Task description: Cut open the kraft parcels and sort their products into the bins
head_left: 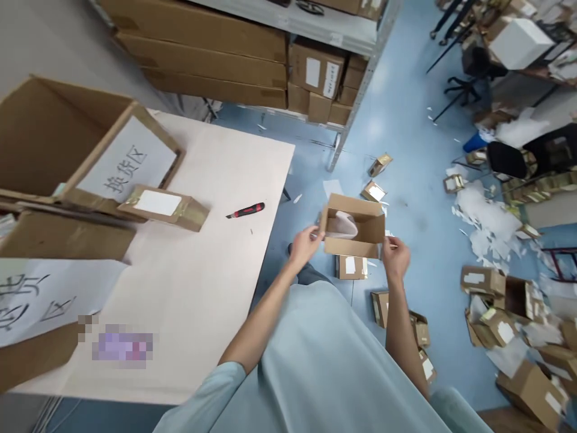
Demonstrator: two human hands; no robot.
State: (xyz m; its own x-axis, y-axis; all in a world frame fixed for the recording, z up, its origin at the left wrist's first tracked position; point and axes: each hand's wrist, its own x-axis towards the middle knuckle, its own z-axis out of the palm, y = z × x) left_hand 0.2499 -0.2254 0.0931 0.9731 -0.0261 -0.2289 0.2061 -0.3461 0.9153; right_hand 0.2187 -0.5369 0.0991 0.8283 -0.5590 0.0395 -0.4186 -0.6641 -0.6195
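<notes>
An open cardboard box (369, 225) is held up over the blue floor, to the right of the table. My left hand (307, 245) grips its left end, and my right hand (396, 257) pinches the right end. Inside, toward the left, lies a crumpled piece of white packing foam (345, 225); the rest of the visible interior is bare brown cardboard. On the white table (216, 264) rests a red and black utility knife (246, 210). A taped carton with a white label (163, 207) sits farther left on the table.
Large open cartons (58, 132) with handwritten signs line the table's left side. A metal shelf (358, 90) with long boxes stands ahead. Small cartons (350, 267) lie on the floor below my hands. Scattered boxes and white packing scraps (489, 222) cover the right side, near black chairs.
</notes>
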